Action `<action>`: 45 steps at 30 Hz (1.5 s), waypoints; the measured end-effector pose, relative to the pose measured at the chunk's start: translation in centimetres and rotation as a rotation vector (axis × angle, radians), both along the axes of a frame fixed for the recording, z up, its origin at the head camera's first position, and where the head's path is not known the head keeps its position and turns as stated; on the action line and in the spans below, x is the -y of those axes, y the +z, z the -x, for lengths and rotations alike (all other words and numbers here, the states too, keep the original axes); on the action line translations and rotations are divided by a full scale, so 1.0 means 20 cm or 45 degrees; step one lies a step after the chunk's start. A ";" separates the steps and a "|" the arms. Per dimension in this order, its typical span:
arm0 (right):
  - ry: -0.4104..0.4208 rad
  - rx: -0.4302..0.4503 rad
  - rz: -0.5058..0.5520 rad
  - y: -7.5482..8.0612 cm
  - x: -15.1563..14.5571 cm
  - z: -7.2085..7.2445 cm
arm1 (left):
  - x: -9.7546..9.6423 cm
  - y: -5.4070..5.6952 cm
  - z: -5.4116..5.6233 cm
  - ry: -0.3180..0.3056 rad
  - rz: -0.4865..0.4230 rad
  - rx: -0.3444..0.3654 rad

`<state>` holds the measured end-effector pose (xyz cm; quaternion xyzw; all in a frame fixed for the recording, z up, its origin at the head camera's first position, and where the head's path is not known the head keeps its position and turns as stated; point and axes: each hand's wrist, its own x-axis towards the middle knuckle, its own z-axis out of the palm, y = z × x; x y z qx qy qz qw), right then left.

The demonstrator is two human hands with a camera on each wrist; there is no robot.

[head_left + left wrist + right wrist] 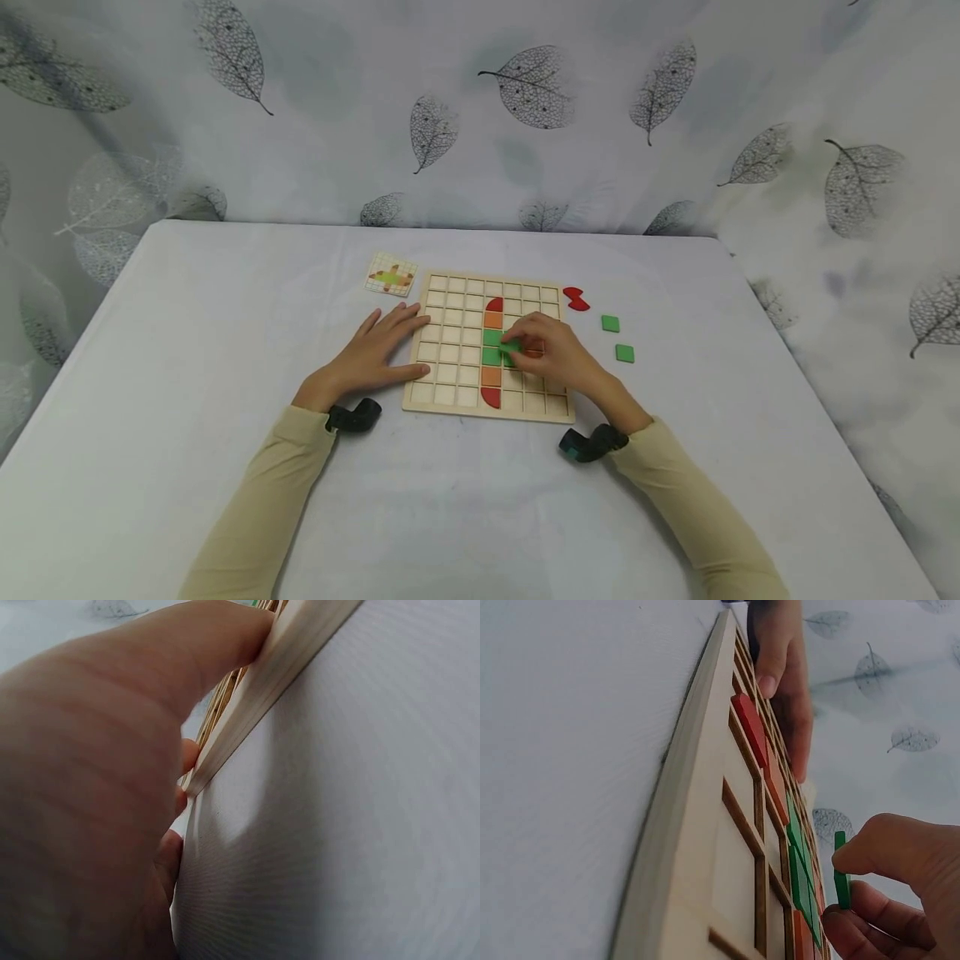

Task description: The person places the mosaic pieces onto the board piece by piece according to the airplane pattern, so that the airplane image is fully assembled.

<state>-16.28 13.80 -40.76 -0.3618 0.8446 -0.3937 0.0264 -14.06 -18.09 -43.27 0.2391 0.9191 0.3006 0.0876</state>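
My right hand (pixel 558 354) pinches a green square tile (pixel 841 870) between thumb and fingers, just above the middle of a wooden grid board (pixel 448 352). In the head view, one column holds a red rounded tile (pixel 494 305), an orange tile (pixel 492 320), green tiles (pixel 491 357), another orange tile (pixel 491 377) and a red rounded one (pixel 491 397). More green and orange tiles are partly hidden under the right hand. With fingers spread, my left hand (pixel 375 354) rests at the board's left edge, thumb and fingertips touching the frame.
A small pattern card (pixel 391 275) lies off the board's upper left corner. To the right of the board are red rounded pieces (pixel 576 298), a green tile (pixel 611 323) and a second green tile (pixel 625 353). A white cloth covers the table (pixel 465 500).
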 end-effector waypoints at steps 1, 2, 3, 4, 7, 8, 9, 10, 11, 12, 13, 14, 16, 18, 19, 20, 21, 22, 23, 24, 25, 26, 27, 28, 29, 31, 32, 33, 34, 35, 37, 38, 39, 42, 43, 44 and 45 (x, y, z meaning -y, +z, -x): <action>0.009 -0.004 0.004 0.00 0.01 0.00 | 0.00 0.00 0.00 0.001 0.003 0.003; 0.018 -0.004 0.006 0.00 0.01 0.01 | 0.00 0.00 0.00 0.000 0.007 0.002; 0.025 -0.010 0.004 0.00 0.02 0.01 | 0.00 0.00 0.00 0.000 0.008 0.003; 0.032 -0.015 0.004 0.00 0.03 0.01 | 0.00 0.00 0.00 -0.001 0.007 0.002; 0.037 -0.027 -0.010 0.00 0.05 0.02 | 0.00 0.00 0.00 0.001 0.007 -0.004; 0.036 -0.028 -0.015 0.00 0.06 0.02 | 0.00 0.00 0.00 0.000 0.007 -0.007; 0.033 -0.031 -0.021 0.00 0.06 0.03 | 0.00 0.00 0.00 0.001 0.007 -0.005; 0.032 -0.026 -0.022 0.00 0.07 0.03 | 0.00 0.00 0.00 0.002 0.008 -0.004; 0.031 -0.022 -0.023 0.00 0.08 0.03 | 0.00 0.00 0.00 0.003 0.010 -0.002; 0.031 -0.020 -0.024 0.00 0.08 0.03 | 0.00 0.00 0.00 0.005 0.011 -0.001; 0.028 -0.014 -0.026 0.00 0.09 0.04 | 0.00 0.00 -0.01 0.006 0.012 0.000; 0.025 -0.004 -0.028 0.00 0.09 0.04 | 0.00 0.00 -0.01 0.007 0.011 0.002; 0.015 0.005 -0.029 0.00 0.10 0.04 | 0.00 0.00 -0.01 0.012 0.007 0.007; 0.012 0.007 -0.028 0.00 0.11 0.04 | 0.00 0.00 -0.01 0.014 0.003 0.008; 0.009 0.015 -0.026 0.00 0.12 0.05 | 0.00 0.00 -0.01 0.014 0.002 0.008; 0.009 0.018 -0.024 -0.01 0.12 0.05 | 0.00 0.00 -0.01 0.013 0.000 0.008; 0.010 0.017 -0.023 -0.01 0.13 0.05 | 0.00 0.00 -0.01 0.013 0.000 0.008; 0.014 0.016 -0.023 -0.01 0.14 0.06 | 0.00 0.00 -0.01 0.012 0.000 0.005; 0.015 0.018 -0.026 -0.01 0.14 0.06 | 0.00 0.00 -0.01 0.012 0.001 0.003; 0.015 0.021 -0.030 -0.01 0.15 0.06 | 0.00 0.00 -0.01 0.011 0.002 0.001; 0.012 0.020 -0.040 -0.01 0.15 0.07 | 0.00 0.00 -0.01 0.011 0.002 -0.001; 0.011 0.020 -0.047 -0.01 0.16 0.07 | 0.00 0.00 -0.01 0.011 0.001 -0.002; 0.007 0.020 -0.057 -0.01 0.17 0.08 | 0.00 0.00 -0.01 0.012 0.003 -0.005; 0.008 0.020 -0.060 -0.01 0.17 0.08 | 0.00 0.00 -0.01 0.012 0.002 -0.006; 0.009 0.021 -0.064 -0.02 0.18 0.08 | 0.00 0.00 -0.01 0.012 0.001 -0.004; 0.012 0.017 -0.076 -0.02 0.19 0.09 | 0.00 0.00 -0.01 0.014 0.002 -0.001; 0.016 0.014 -0.079 -0.02 0.19 0.09 | 0.00 0.00 -0.01 0.015 0.002 0.000; 0.022 0.006 -0.082 -0.02 0.20 0.09 | 0.00 0.00 -0.01 0.014 0.003 0.001; 0.025 0.003 -0.085 -0.03 0.20 0.10 | -0.01 0.00 0.00 0.015 0.002 0.004; 0.026 -0.001 -0.092 -0.03 0.21 0.10 | -0.01 0.00 0.00 0.014 0.001 0.004; 0.026 -0.009 -0.104 -0.03 0.22 0.10 | -0.01 0.00 0.00 0.014 0.001 0.003; 0.022 -0.009 -0.110 -0.03 0.22 0.10 | -0.01 0.00 0.00 0.013 0.002 0.000; 0.019 -0.007 -0.118 -0.03 0.22 0.10 | -0.01 0.00 0.00 0.011 0.004 -0.002; -0.005 0.024 -0.133 -0.03 0.23 0.10 | -0.01 0.00 0.00 0.010 0.009 -0.002; -0.015 0.040 -0.134 -0.02 0.23 0.09 | -0.01 0.00 0.00 0.010 0.012 -0.002; -0.023 0.053 -0.136 -0.02 0.23 0.09 | -0.01 0.01 0.00 0.009 0.012 0.000; -0.029 0.063 -0.136 -0.02 0.23 0.09 | -0.01 0.01 0.00 0.009 0.011 0.004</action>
